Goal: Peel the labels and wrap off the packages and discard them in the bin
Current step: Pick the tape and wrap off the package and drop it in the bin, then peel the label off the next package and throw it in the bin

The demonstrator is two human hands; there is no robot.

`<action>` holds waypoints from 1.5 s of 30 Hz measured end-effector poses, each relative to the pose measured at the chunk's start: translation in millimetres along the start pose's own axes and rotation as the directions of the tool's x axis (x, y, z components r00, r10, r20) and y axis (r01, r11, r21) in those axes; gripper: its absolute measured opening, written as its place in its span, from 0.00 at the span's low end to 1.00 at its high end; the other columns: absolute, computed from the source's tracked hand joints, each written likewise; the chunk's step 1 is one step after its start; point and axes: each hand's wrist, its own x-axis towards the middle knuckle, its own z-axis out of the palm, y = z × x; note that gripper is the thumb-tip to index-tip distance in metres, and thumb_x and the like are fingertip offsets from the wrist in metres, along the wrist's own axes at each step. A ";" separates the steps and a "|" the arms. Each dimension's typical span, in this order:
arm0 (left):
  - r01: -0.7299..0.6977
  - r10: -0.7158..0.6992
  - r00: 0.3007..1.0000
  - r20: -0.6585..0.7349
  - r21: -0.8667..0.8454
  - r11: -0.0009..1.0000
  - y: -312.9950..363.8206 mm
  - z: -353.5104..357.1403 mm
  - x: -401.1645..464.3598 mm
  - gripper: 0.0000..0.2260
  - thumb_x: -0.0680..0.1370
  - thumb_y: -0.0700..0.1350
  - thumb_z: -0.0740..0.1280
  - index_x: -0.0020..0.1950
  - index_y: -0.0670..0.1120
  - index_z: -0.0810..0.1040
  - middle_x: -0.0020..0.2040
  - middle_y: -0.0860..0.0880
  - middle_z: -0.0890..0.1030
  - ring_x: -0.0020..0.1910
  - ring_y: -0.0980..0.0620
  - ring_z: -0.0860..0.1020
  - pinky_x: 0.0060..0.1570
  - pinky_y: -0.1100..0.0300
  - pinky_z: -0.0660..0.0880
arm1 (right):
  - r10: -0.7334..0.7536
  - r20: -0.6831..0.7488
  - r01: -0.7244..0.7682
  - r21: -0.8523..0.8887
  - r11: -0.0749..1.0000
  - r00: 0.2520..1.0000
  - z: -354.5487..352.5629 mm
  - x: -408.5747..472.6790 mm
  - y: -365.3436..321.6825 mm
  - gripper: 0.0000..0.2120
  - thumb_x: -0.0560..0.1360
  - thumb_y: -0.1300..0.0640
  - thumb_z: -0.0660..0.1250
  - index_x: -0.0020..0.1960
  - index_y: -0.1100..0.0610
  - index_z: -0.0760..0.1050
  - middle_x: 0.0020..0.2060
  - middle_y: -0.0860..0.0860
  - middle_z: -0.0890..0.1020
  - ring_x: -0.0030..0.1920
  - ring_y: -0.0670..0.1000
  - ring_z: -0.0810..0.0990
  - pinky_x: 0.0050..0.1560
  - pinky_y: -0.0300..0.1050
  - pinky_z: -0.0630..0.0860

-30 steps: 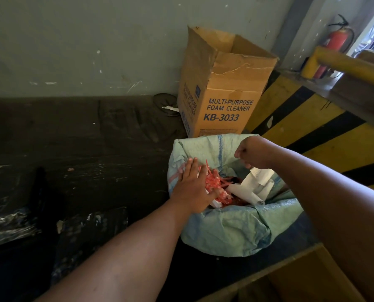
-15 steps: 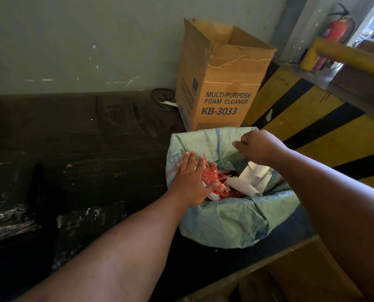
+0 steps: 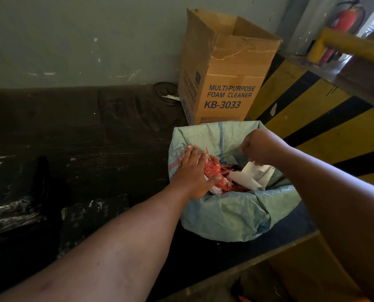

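**Both hands over the bin**

The bin (image 3: 236, 216) sits on the dark floor (image 3: 83, 149), lined with a pale green woven sack whose rim is folded outward. Inside lies a heap of red shreds (image 3: 216, 173) on the left and curled white labels (image 3: 252, 177) on the right, the two touching near the middle.

The left hand (image 3: 192, 173) reaches in from the near left. Its fingers are straight and together, laid flat on the red shreds and the bin's left rim, with the thumb spread out over the heap. It grips nothing.

The right hand (image 3: 260, 147) hangs above the far right of the bin, fingers curled into a loose fist. The white labels start just under its knuckles, but whether the fingers pinch a piece of them cannot be told, since the grip is turned away from the camera.

Just behind the bin stands an open cardboard box (image 3: 225, 68) printed "MULTI-PURPOSE FOAM CLEANER KB-3033", close to the grey wall (image 3: 83, 40). To the right runs a yellow-and-black striped barrier (image 3: 312, 118) with a yellow rail (image 3: 356, 46) above it, and a red extinguisher (image 3: 346, 18) stands in the far corner.
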 end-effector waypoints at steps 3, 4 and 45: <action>0.002 -0.002 1.000 0.003 0.004 1.000 -0.2 -0.6 -0.4 0.42 0.81 0.68 0.57 0.84 0.47 0.42 0.82 0.46 0.32 0.78 0.49 0.27 0.77 0.48 0.35 | -0.024 -0.106 0.006 -0.168 0.986 0.994 1.3 -3.4 -3.3 0.19 0.80 0.43 0.60 0.52 0.55 0.83 0.44 0.49 0.83 0.44 0.51 0.81 0.42 0.46 0.80; 0.002 -0.002 1.000 0.007 0.007 1.000 -0.1 -1.8 -0.7 0.42 0.81 0.69 0.57 0.84 0.47 0.43 0.82 0.46 0.32 0.78 0.49 0.27 0.77 0.47 0.35 | -0.015 -0.115 -0.003 -0.161 0.987 0.993 1.8 -4.0 -3.7 0.20 0.80 0.42 0.59 0.51 0.55 0.82 0.42 0.49 0.83 0.43 0.51 0.81 0.40 0.46 0.79; 0.612 -0.624 0.781 0.035 0.155 0.775 -500.6 -27.7 -362.2 0.39 0.78 0.73 0.38 0.82 0.53 0.33 0.81 0.49 0.30 0.79 0.46 0.29 0.78 0.39 0.36 | -0.293 0.040 0.190 0.677 0.711 0.955 200.3 -8.4 -568.6 0.34 0.76 0.36 0.63 0.78 0.40 0.54 0.76 0.43 0.49 0.73 0.53 0.64 0.67 0.46 0.65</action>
